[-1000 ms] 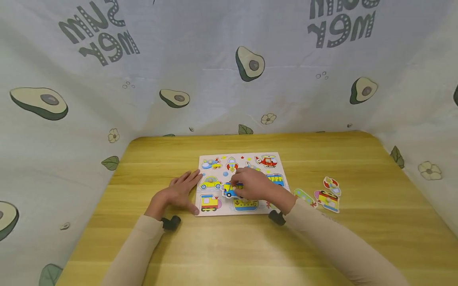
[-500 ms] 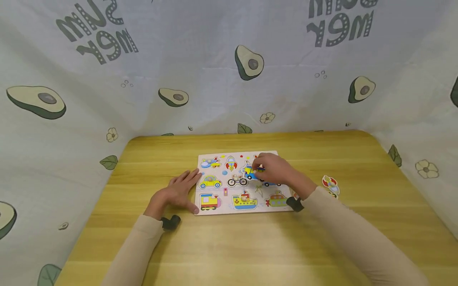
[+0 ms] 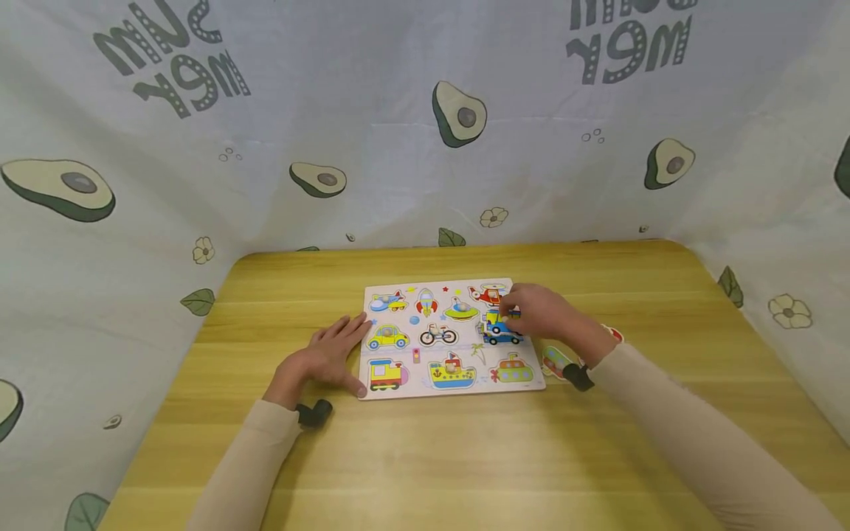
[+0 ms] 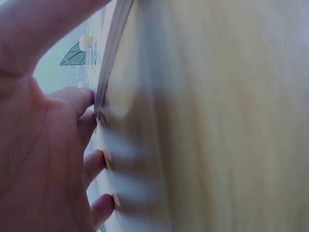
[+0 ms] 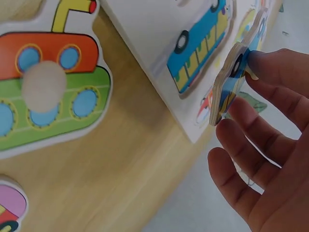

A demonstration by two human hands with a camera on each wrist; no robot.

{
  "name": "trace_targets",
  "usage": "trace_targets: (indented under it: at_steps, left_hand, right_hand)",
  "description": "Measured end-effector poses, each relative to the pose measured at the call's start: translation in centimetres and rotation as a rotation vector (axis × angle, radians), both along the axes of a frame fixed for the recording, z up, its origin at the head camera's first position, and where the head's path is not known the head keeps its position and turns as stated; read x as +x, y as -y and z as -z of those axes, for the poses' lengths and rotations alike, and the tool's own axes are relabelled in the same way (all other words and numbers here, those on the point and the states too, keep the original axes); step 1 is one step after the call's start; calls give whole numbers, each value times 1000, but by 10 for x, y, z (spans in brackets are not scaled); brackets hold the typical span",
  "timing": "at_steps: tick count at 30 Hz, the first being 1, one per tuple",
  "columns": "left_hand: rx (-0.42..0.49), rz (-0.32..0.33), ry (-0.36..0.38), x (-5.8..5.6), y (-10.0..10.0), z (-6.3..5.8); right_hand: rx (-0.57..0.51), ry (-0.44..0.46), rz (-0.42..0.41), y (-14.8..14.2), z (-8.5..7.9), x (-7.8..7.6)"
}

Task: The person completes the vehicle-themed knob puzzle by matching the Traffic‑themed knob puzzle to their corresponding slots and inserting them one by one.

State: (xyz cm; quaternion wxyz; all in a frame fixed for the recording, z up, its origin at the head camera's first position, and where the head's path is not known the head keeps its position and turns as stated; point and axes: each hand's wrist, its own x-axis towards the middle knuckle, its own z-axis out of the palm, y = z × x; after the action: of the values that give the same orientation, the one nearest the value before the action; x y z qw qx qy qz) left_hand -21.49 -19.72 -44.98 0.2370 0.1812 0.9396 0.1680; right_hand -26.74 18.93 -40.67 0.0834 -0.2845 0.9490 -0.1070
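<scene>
A wooden puzzle board (image 3: 418, 380) with colourful vehicle pictures lies on the table. My right hand (image 3: 541, 313) pinches a blue and yellow bus puzzle piece (image 5: 231, 84) between thumb and fingertips. The piece is tilted close over the board's right side, overlapping the blue bus shape (image 5: 203, 46) in the head view. At the board's left edge rests my left hand (image 3: 332, 358), its fingers extended and spread. Its fingertips meet the board's edge (image 4: 107, 67) in the left wrist view. A small knob (image 4: 86, 42) sticks up from the board there.
Right of the board lies a green and orange submarine piece (image 5: 53, 92) with a round knob. A pink-ended train piece (image 5: 9, 208) is partly in view beside it. A red piece (image 3: 614, 334) peeks out behind my right wrist. Avocado-print cloth (image 3: 392, 199) hangs behind the table.
My right hand has carried the bus piece rightward from the board's middle to the right-side bus shape, uncovering the bicycle and flying saucer pictures. My left hand has stayed at the board's left edge.
</scene>
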Motion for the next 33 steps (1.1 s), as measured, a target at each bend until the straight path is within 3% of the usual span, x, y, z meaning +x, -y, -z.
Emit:
trace_targets:
  at_steps: [10, 16, 33]
  left_hand:
    - [22, 9, -16, -2, -3, -3]
    - [28, 7, -9, 0, 0, -1]
    - [32, 1, -13, 3, 3, 0]
  right_hand:
    - [15, 19, -4, -2, 13, -3]
    - [17, 47, 34, 2, 23, -3]
    - [-21, 50, 43, 6, 27, -1]
